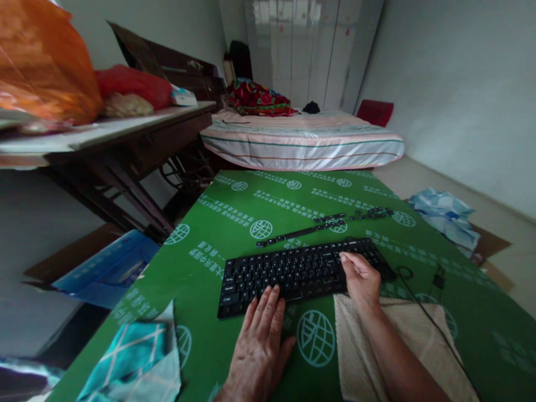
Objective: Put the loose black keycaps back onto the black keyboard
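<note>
Nearest, on the near left side of the black keyboard (259, 279), a teal checked cloth (142, 349) lies folded; on the near right side, a beige cloth (402, 346) lies flat, crossed by a thin black cable (439, 338). The left hand (262, 340) is palm down, fingers extended, its fingertips at the keyboard's near edge. The right hand (362, 279) is curled above the keyboard's right part, thumb against forefinger; whether it pinches anything cannot be told. The keyboard lies slightly askew on a green tabletop (209, 346) printed with globes. Just beyond it, small black keycaps (301, 231) form a slanting line, with a looser cluster (372, 213) toward the right. Well beyond the keyboard stand a bed (301, 139) with a striped cover and, behind that, a pale wardrobe (299, 61).
</note>
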The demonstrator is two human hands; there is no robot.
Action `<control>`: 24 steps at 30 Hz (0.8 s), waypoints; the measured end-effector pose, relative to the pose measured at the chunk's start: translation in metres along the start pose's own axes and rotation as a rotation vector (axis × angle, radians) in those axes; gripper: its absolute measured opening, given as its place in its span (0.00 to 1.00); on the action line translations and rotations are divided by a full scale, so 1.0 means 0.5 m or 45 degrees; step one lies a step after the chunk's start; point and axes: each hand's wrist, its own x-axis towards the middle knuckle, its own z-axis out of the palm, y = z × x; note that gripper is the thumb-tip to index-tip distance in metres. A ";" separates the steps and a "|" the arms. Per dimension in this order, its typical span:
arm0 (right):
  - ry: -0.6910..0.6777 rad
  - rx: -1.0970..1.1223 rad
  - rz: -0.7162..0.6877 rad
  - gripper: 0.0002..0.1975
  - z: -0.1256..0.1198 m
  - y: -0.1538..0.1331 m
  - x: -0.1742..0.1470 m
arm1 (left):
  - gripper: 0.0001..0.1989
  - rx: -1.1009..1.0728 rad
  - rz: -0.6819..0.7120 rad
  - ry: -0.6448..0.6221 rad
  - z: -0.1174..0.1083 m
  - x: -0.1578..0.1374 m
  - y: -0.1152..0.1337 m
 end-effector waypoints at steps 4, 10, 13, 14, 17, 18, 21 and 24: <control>0.015 0.026 0.041 0.12 -0.001 -0.002 0.003 | 0.24 0.006 0.014 0.030 0.004 0.007 0.009; 0.060 0.076 0.104 0.13 0.002 -0.011 0.007 | 0.22 0.079 0.026 0.060 0.004 0.011 0.002; 0.086 0.095 0.117 0.13 0.006 -0.017 0.009 | 0.21 0.020 0.015 0.045 0.012 0.006 0.005; 0.092 0.098 0.118 0.13 0.007 -0.019 0.010 | 0.21 -0.033 0.028 0.047 0.020 0.004 0.009; 0.098 0.102 0.118 0.13 0.009 -0.026 0.011 | 0.20 -0.198 0.016 0.191 0.060 -0.004 0.025; 0.099 0.102 0.119 0.13 0.009 -0.028 0.012 | 0.21 -0.216 0.006 0.245 0.074 -0.005 0.030; 0.091 0.100 0.124 0.13 0.009 -0.032 0.012 | 0.19 -0.169 0.005 0.285 0.105 -0.007 0.040; 0.075 0.099 0.137 0.13 0.008 -0.030 0.012 | 0.15 -0.113 0.032 0.277 0.113 -0.006 0.040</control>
